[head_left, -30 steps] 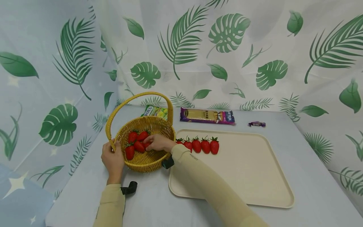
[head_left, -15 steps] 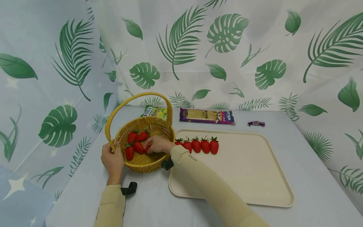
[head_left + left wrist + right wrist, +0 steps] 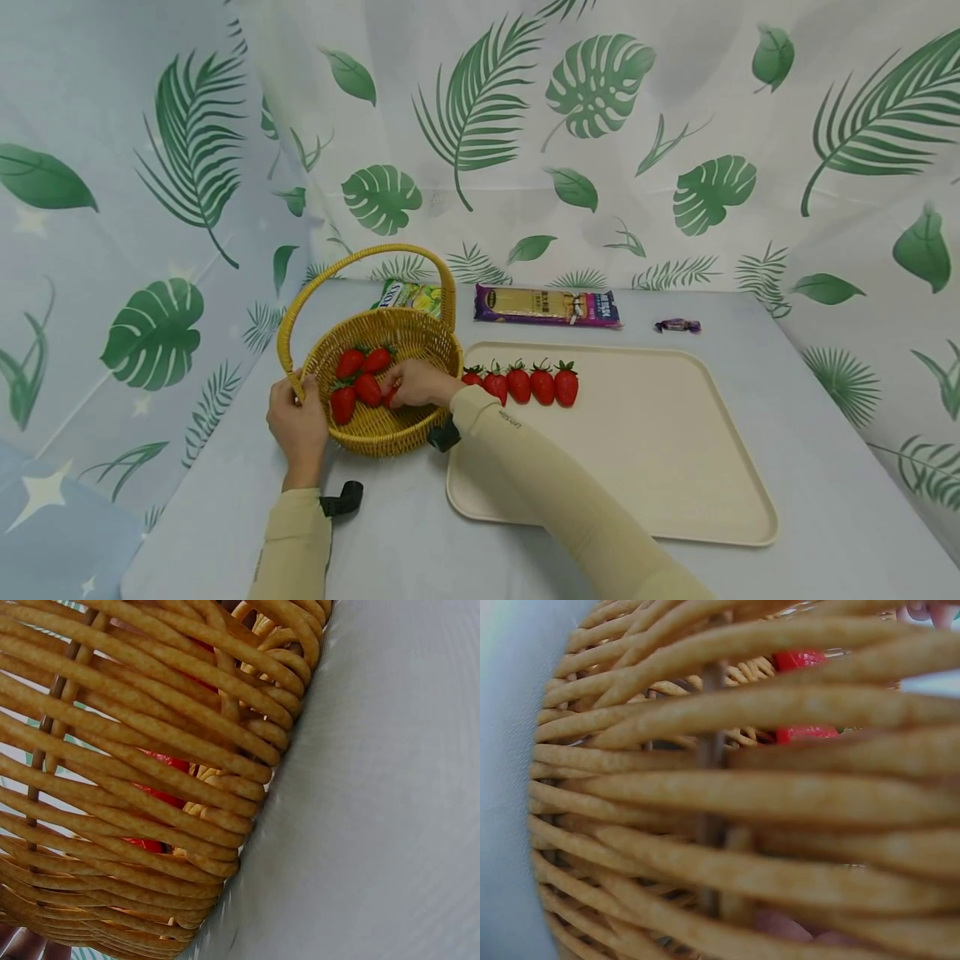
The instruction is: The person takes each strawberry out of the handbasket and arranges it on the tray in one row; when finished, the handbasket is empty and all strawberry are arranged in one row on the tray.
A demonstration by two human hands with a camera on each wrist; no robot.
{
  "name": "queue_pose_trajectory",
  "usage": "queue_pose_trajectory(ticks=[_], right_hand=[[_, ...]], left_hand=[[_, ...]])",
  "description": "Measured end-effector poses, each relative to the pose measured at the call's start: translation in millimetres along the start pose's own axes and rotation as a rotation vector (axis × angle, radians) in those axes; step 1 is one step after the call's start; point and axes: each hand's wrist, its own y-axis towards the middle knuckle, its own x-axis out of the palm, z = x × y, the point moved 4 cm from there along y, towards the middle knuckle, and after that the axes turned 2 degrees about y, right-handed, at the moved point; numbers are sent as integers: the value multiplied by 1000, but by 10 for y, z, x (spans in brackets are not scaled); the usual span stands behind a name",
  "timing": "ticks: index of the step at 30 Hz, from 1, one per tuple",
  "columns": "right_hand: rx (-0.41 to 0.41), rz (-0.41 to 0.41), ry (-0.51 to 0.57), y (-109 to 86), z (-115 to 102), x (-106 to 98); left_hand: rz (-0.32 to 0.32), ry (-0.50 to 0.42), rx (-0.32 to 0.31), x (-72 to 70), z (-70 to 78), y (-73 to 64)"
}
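In the head view a yellow woven basket (image 3: 390, 440) with a tall hoop handle (image 3: 408, 248) stands at the left. My left hand (image 3: 297, 427) grips its left side, where the handle meets the rim. My right hand (image 3: 422, 383) reaches over the right rim into the basket, its fingers pinching a strawberry (image 3: 390, 397) they partly hide. Several other strawberries (image 3: 342, 405) lie to the left of those fingers. Both wrist views are filled by the basket's woven wall (image 3: 150, 735), with bits of red strawberry (image 3: 810, 732) showing through the gaps.
Right of the basket lies a beige tray (image 3: 630, 467), bearing a row of strawberries (image 3: 542, 387) along its far left part. Behind stand a green candy bag (image 3: 412, 297), a long purple-and-gold packet (image 3: 547, 306) and a small wrapped purple candy (image 3: 678, 326).
My right fingers have shifted slightly down inside the basket, and the strawberry at their tips sits a little lower. My left hand keeps its hold on the basket.
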Motion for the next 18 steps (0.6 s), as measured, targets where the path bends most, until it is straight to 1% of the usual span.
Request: queue_pose_trajectory(ticks=[9, 13, 18], right_hand=[[-36, 80, 56, -17, 2, -37], [-72, 133, 54, -11, 8, -53], [-103, 196, 90, -21, 19, -66]], left_hand=[[-6, 12, -3, 3, -2, -5], [0, 7, 4, 3, 0, -4], [-2, 6, 3, 3, 3, -4]])
